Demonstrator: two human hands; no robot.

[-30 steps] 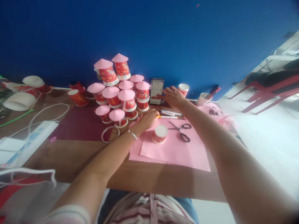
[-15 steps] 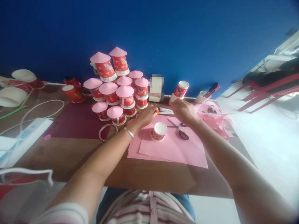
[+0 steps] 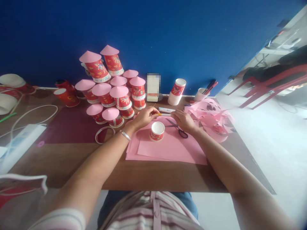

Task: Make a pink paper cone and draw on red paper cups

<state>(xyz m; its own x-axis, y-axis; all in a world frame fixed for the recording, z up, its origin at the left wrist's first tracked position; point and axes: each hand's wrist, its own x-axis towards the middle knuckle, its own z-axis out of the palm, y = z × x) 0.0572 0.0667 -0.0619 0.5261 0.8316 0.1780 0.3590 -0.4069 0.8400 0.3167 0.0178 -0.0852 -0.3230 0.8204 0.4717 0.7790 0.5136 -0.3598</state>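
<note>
Our left hand (image 3: 144, 117) reaches over the far left corner of the pink sheets (image 3: 168, 150), its thumb and fingertips pinched together on the left end of a thin yellow pen (image 3: 163, 114) that lies across the far edge of the paper. Our right hand (image 3: 183, 120) comes in from the right with its fingers curled and their tips at the pen's right end; we cannot tell whether it grips the pen or only touches it. The scissors (image 3: 179, 130) lie on the pink sheets partly under that hand, their dark handles showing on its near side. A white marker (image 3: 167, 110) lies just beyond the pen. Between our hands, a little nearer to us, a red paper cup (image 3: 157, 131) stands upside down on the sheets, touched by neither hand. To the far left, a pile of red cups with pink cone tops (image 3: 112, 91) rises against the blue wall. A single cup (image 3: 177, 91) leans at the wall to the right, with a cup of pens (image 3: 200, 94) beyond it and curled pink scraps (image 3: 212, 116) right of our right hand. A paper ring (image 3: 97, 136) lies on the wooden table (image 3: 72, 163) left of the sheets, and a white power strip (image 3: 19, 143) sits at the far left edge.
</note>
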